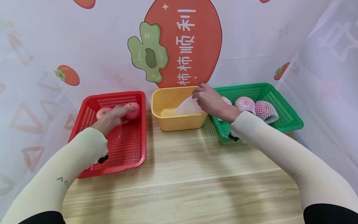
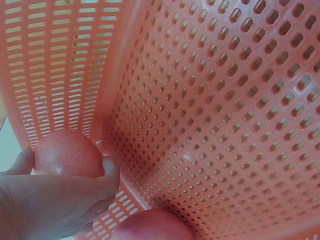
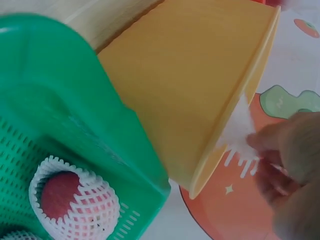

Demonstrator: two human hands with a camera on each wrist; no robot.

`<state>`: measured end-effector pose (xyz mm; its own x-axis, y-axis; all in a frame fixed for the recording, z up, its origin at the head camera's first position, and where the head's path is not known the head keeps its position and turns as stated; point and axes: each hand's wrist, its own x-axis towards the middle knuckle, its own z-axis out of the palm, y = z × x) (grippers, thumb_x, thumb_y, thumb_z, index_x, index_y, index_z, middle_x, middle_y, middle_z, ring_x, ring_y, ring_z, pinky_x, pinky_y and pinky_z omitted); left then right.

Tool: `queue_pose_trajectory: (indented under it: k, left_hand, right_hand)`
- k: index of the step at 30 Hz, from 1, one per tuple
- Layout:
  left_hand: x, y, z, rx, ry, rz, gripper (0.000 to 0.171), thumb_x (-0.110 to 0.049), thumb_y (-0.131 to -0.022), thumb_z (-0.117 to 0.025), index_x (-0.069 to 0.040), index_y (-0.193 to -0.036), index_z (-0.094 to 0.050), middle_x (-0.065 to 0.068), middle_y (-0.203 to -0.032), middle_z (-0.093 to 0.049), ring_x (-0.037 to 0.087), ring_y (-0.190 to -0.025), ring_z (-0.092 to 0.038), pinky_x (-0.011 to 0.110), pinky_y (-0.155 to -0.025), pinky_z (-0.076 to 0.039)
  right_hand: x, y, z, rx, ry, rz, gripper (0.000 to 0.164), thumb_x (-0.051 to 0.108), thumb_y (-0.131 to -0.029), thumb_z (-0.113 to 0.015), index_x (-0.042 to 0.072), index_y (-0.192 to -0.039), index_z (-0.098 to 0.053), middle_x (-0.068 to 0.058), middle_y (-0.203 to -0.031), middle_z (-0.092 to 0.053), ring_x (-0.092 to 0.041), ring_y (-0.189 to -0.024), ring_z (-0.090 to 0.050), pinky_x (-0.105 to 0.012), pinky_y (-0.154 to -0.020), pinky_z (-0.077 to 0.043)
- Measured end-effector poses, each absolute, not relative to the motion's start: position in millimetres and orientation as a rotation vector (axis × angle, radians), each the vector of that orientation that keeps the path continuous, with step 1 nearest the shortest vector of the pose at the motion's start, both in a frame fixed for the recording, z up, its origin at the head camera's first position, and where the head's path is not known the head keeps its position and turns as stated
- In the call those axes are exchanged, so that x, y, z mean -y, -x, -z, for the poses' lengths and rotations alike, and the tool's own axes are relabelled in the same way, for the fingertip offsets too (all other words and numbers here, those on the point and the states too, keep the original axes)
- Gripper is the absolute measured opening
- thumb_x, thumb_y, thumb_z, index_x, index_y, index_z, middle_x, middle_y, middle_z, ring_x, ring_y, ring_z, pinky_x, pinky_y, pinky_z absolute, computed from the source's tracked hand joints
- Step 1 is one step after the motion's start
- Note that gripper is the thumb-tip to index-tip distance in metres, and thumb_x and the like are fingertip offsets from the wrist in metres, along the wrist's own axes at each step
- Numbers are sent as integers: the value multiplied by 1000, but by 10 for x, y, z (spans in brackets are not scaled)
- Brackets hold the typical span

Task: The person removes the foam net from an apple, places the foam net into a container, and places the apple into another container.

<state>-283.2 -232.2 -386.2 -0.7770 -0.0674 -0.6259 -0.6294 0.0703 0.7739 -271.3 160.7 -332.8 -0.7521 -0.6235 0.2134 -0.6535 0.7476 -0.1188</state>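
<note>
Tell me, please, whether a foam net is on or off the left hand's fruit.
Off: the pink fruit in the left hand shows bare skin in the head and left wrist views.

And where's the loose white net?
In the head view's centre, the white net extends from the right hand into the yellow bin, between red basket and green basket.

head view looking down, wrist views close, head and left share red basket [image 1: 126, 144]

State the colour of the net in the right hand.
The net is white, clearest in the head view.
</note>
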Motion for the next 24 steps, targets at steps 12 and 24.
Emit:
queue_pose_trajectory:
  k: [12,24]
  left_hand:
    - [2293,2878,3957,-2004,677,-1633,84,-25,-99,-75,-8,-165,-26,10,-136,-49,29,-128,-53,46,-119,-44]
    - [2271,2971,4033,-2208,624,-1453,95,-28,-101,-71,-3,-164,-4,20,-153,-29,34,-132,-38,45,-119,-41]
  right_hand:
    - [-1566,2802,3362,3085,-1002,-259,26,6,-96,-74,0,-121,-78,-17,-124,-75,-33,-111,-72,-48,-102,-58]
    - [-1517,2862,3451,3242,-911,-234,24,9,-92,-82,4,-115,-81,-14,-118,-76,-31,-101,-67,-46,-101,-58]
